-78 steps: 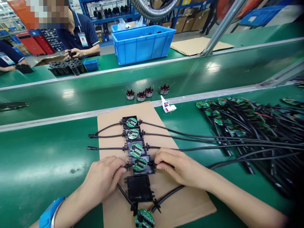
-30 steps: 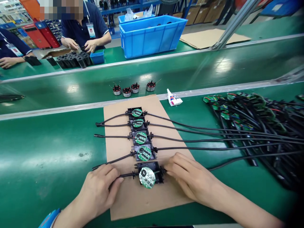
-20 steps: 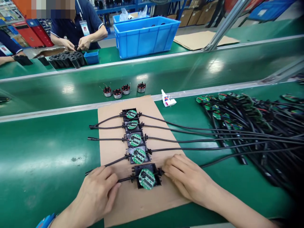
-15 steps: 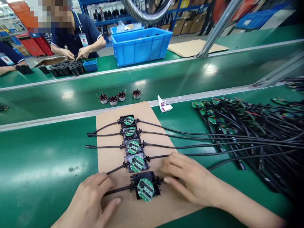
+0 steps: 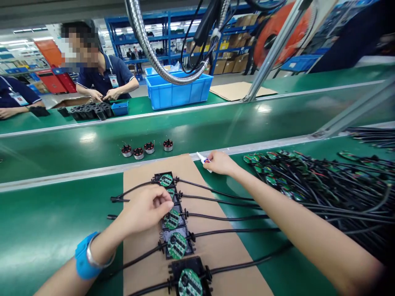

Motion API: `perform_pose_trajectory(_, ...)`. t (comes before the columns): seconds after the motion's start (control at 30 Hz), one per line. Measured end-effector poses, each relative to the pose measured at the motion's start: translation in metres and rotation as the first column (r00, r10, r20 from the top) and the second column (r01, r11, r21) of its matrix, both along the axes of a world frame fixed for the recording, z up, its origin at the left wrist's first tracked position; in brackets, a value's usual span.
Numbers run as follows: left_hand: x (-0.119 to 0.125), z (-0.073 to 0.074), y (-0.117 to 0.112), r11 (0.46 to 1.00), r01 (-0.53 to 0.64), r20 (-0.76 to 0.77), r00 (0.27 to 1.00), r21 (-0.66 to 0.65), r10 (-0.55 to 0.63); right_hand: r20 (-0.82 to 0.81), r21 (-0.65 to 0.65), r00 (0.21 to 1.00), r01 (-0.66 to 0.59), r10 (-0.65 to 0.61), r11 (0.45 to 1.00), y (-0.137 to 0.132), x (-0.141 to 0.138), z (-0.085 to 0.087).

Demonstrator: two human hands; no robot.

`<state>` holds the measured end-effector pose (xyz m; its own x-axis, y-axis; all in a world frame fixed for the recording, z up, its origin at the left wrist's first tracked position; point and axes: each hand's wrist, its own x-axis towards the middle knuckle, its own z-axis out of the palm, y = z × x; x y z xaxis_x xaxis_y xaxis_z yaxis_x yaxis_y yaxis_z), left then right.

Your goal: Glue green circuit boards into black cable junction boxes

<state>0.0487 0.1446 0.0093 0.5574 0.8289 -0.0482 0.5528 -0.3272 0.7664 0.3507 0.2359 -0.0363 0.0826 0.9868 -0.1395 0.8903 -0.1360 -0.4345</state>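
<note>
My right hand (image 5: 220, 163) is closed around a small white glue bottle (image 5: 202, 158) at the top right corner of a cardboard sheet (image 5: 212, 246). The bottle's pointed nozzle juts out to the left. Over the middle of the sheet is my left hand (image 5: 148, 209), fingers curled in and thumb near the index finger; I see nothing held. Beneath and beside it runs a column of black plastic housings (image 5: 186, 263), each with a round green circuit board (image 5: 177, 245) on it. Black cables (image 5: 228, 232) leave the housings on both sides. My left hand hides part of the upper boards.
A pile of black cables with green boards (image 5: 308, 176) lies on the right. Several small motor stators (image 5: 138, 153) sit beyond the metal rail. Across the bench are a blue bin (image 5: 179, 92) and a co-worker (image 5: 108, 78). A metal hose (image 5: 148, 57) hangs overhead.
My right hand has left the nearest housing's cable, reached forward and taken hold of the glue bottle. My left hand has moved up and right over the housings. The view has tilted up.
</note>
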Motion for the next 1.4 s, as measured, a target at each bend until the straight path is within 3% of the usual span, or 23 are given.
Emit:
perform_pose_trajectory(0.1,0.016,-0.009,0.015,0.999,-0.030,0.098,0.995,-0.025,0.032,-0.116,0.022,0.993,-0.015,0.017,1.000,-0.011,-0.005,0.000)
perform_pose_trajectory(0.2,0.030,-0.018,0.024,0.997,-0.070,0.161,0.984,-0.031,0.074,-0.308,0.064,0.946,-0.089,0.105,0.994,-0.025,-0.018,0.012)
perform_pose_trajectory(0.3,0.040,-0.021,0.028,0.995,-0.084,0.231,0.968,-0.053,0.094,-0.513,0.123,0.824,-0.206,0.240,0.971,-0.042,-0.040,0.030)
perform_pose_trajectory(0.4,0.041,-0.017,0.027,0.996,-0.003,0.302,0.953,-0.093,0.031,-0.629,0.216,0.702,-0.257,0.335,0.942,-0.061,-0.065,0.044)
perform_pose_trajectory(0.57,0.028,-0.013,0.015,0.998,0.036,0.368,0.930,-0.052,-0.014,-0.686,0.320,0.619,-0.215,0.382,0.923,-0.084,-0.093,0.046)
perform_pose_trajectory(0.7,0.018,-0.025,0.007,0.996,-0.085,0.404,0.910,-0.030,0.090,-0.694,0.322,0.622,-0.180,0.362,0.929,-0.095,-0.106,0.039)
perform_pose_trajectory(0.87,0.018,-0.029,0.000,0.979,-0.157,0.485,0.851,-0.130,0.201,-0.820,0.266,0.477,-0.173,0.317,0.948,-0.103,-0.118,0.030)
perform_pose_trajectory(1.07,0.030,-0.025,0.005,0.925,-0.091,0.564,0.769,-0.368,0.301,-0.763,0.326,0.538,-0.159,0.359,0.932,-0.097,-0.111,0.029)
perform_pose_trajectory(1.13,0.031,-0.024,0.009,0.909,-0.127,0.571,0.741,-0.398,0.354,-0.648,0.441,0.608,-0.193,0.459,0.877,-0.098,-0.104,0.034)
perform_pose_trajectory(1.2,0.031,-0.022,0.011,0.896,-0.145,0.587,0.709,-0.420,0.390,-0.471,0.591,0.640,-0.282,0.607,0.756,-0.100,-0.099,0.039)
perform_pose_trajectory(1.27,0.030,-0.020,0.011,0.887,-0.137,0.607,0.683,-0.441,0.406,-0.327,0.681,0.625,-0.365,0.709,0.635,-0.101,-0.099,0.041)
perform_pose_trajectory(1.4,0.032,-0.019,0.007,0.868,-0.067,0.654,0.629,-0.492,0.419,-0.222,0.771,0.669,-0.325,0.709,0.548,-0.102,-0.107,0.039)
